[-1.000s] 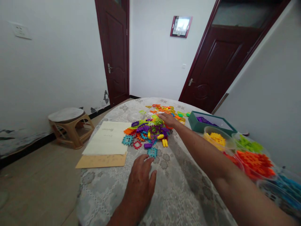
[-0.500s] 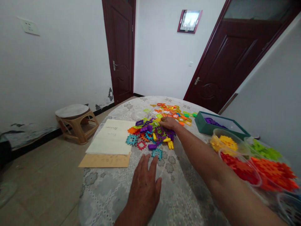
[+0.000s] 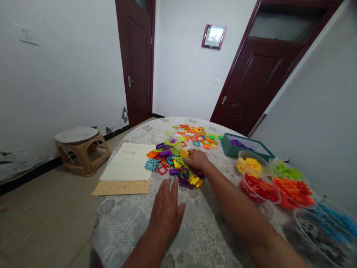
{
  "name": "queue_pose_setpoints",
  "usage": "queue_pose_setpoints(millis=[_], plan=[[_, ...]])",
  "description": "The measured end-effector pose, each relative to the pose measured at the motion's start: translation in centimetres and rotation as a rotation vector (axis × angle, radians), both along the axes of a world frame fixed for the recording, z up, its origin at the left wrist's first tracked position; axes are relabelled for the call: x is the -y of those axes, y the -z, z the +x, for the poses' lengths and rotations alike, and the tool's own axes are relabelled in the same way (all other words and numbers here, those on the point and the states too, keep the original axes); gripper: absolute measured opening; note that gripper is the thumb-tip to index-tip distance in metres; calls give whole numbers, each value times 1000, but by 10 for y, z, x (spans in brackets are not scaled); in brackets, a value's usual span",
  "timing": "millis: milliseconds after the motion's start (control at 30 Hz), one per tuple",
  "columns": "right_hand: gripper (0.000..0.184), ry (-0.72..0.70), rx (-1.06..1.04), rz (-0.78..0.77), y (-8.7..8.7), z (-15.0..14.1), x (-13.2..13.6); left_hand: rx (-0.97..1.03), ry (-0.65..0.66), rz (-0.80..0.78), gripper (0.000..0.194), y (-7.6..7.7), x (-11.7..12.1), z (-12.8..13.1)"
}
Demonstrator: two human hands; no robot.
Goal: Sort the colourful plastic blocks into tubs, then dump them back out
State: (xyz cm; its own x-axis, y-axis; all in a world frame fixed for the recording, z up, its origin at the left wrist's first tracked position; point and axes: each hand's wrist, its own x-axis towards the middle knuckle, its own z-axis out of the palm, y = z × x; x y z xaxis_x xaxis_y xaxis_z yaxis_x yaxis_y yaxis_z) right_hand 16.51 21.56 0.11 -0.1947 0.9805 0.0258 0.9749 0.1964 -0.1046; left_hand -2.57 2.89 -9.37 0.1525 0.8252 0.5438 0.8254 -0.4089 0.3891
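A heap of colourful interlocking plastic pieces [image 3: 167, 152] lies mid-table, in purple, teal, yellow, green, red and orange. My right hand [image 3: 197, 160] is on the heap's right side, its fingers bent down among the pieces. A yellow toothed piece [image 3: 184, 153] is against its fingertips; whatever is under the fingers is hidden. On the near side, my left hand [image 3: 166, 210] hovers low over the cloth, palm down and fingers apart, holding nothing. Purple toothed pieces [image 3: 185, 180] and small yellow pieces [image 3: 196, 181] lie just beyond its fingertips.
More loose pieces [image 3: 192, 133] spread behind the heap. Paper sheets [image 3: 122, 163] lie on the left. To the right are a green box [image 3: 231, 149] with purple pieces and several clear tubs [image 3: 275, 199] of sorted pieces. A stool [image 3: 83, 156] stands beyond the table's left edge.
My right hand has drawn back slightly toward me. Purple and yellow pieces have slid nearer, covering the teal piece by my left fingertips. The view has turned a little right.
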Motion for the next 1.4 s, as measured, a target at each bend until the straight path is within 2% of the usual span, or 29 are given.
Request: queue_pose_setpoints(millis=[300,433,567,667,800,933,1067,1233,1400], plan=[[60,98,2,11,5,-5,75,7,41,-13,92,-3,-3,3],[58,25,-107,3,2,-1,108,1,65,-17,95,-8,0,7],[52,-88,-288,-71,-14,18,125,-13,103,-51,102,-14,4,8],[43,-101,-351,-51,-28,40,112,-18,117,-95,111,-19,8,9],[41,-33,-225,98,-32,60,59,-15,123,-174,116,-28,12,10],[46,-43,-149,123,-11,58,2,-31,105,-268,117,-39,15,11],[49,-103,-100,78,17,51,-36,-13,78,-281,111,-46,15,11],[47,-172,-72,33,36,52,-53,-22,88,-289,109,-46,13,10],[45,-216,-71,43,36,62,-37,-49,92,-283,103,-36,11,8]])
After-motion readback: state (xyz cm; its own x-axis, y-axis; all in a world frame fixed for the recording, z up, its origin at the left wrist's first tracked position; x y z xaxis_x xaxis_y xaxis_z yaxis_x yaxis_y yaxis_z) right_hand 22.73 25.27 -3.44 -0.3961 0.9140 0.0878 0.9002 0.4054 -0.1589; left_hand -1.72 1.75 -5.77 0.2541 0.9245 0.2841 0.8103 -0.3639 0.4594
